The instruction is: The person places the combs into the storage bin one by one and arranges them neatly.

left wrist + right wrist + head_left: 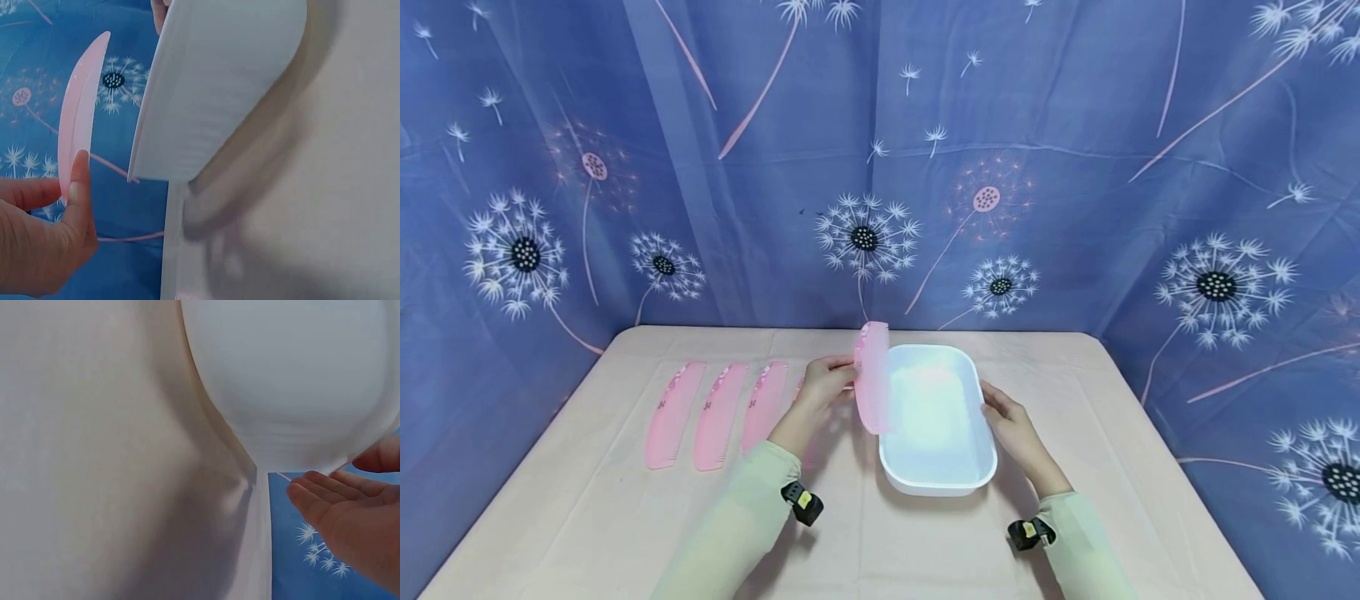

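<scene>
My left hand (825,387) pinches a pink comb (871,379) between thumb and fingers, at the left rim of a white plastic tub (895,467). The comb stands raised, its teeth toward the tub. In the left wrist view, the thumb presses the near face of the comb (78,112) at its lower end. At the tub's right side, my right hand (1011,423) holds the rim. In the right wrist view its fingers (319,490) lie along the outside while the thumb tip is hidden behind the rim. Glare washes out the tub's inside.
Several more pink combs (718,417) lie slanted in a row on the table to the left, one mostly behind the left hand. A pale cloth (587,533) covers the table. Behind and beside it hangs a blue dandelion-print curtain (760,208).
</scene>
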Tool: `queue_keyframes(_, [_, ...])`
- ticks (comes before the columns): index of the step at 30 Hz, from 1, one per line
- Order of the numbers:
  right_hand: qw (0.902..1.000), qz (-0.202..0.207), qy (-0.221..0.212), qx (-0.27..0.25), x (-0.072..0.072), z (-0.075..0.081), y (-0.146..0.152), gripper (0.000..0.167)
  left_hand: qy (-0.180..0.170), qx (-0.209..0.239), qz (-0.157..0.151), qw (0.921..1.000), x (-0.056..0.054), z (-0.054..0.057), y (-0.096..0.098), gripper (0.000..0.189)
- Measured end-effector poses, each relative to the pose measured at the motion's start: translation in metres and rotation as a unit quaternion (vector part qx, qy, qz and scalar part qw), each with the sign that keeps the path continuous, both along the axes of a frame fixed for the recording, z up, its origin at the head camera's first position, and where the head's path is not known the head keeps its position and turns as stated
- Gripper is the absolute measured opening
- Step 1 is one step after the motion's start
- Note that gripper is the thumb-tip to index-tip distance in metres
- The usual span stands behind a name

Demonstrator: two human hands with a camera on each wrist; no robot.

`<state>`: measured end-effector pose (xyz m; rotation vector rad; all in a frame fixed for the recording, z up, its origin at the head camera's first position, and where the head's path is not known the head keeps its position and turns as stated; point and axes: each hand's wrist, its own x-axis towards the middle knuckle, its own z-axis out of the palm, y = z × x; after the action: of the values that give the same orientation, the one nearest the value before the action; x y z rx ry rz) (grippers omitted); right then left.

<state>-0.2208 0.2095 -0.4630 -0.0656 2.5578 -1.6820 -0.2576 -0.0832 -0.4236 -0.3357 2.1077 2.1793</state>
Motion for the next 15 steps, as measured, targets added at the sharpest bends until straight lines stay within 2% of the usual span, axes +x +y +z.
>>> queue_keyframes(8, [0.9999,0.003,0.008,-0.008,0.0,-0.001,0.0,0.048,0.009,0.022,-0.012,0.9996,0.002,0.003,0.02,0.031])
queue_keyframes(15, [1.0,0.003,0.001,-0.005,0.001,0.001,-0.001,0.049,-0.007,0.028,-0.029,0.9992,0.004,0.003,0.039,0.031])
